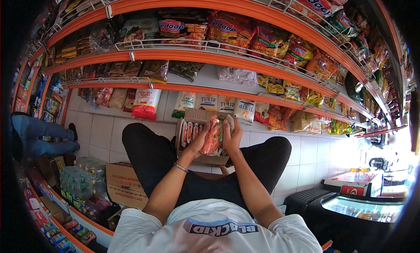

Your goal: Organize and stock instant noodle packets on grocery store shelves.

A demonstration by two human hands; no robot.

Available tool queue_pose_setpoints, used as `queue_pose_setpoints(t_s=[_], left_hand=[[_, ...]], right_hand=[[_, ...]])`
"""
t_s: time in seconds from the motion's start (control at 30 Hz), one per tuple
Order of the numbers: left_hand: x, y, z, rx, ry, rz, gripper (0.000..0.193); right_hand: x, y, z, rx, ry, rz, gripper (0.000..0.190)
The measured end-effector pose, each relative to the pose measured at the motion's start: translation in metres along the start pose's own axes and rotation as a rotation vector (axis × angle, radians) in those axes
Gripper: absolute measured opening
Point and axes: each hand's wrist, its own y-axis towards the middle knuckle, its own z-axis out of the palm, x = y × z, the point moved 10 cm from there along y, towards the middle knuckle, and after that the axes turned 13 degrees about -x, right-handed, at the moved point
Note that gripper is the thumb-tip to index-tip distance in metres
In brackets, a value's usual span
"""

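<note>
Before my lap, my left hand (198, 142) grips a red and orange plastic packet (211, 139) from its left side. A greyish rag (226, 131) is bunched in my right hand (233, 134) and pressed against the packet's right side. Both hands are above an open cardboard box (201, 114) between my knees. Several white and red packets (189, 133) stand in a row at the left of the box; the packet and my hands hide much of its inside.
Shelves with orange edges (197, 56) and wire rails rise ahead, stocked with instant noodles. Flour bags (226, 104) line the bottom shelf. A closed carton (126, 187) and shrink-wrapped bottles (77, 179) stand at left, near another person's legs (46, 136). A glass-topped freezer (361, 207) is at right.
</note>
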Motion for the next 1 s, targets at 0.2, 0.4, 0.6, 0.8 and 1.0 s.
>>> queue_pose_setpoints(t_s=[0.2, 0.4, 0.6, 0.8, 1.0], left_hand=[[-0.034, 0.004, -0.017, -0.097, -0.366, 0.149, 0.062], [-0.010, -0.005, -0.058, -0.254, 0.116, 0.331, 0.064], [0.018, -0.005, -0.032, -0.285, -0.010, -0.129, 0.064], [-0.016, -0.008, -0.026, -0.230, -0.089, 0.087, 0.070], [0.052, 0.022, -0.144, -0.321, -0.370, 0.090, 0.062]], right_hand=[[0.001, -0.033, 0.021, 0.042, 0.017, 0.079, 0.039], [0.070, -0.063, 0.049, 0.376, -0.197, -0.438, 0.045], [0.066, -0.027, 0.037, 0.286, -0.188, -0.540, 0.037], [0.066, -0.052, 0.043, 0.318, -0.212, -0.547, 0.036], [0.088, -0.081, 0.064, 0.522, -0.100, -0.584, 0.036]])
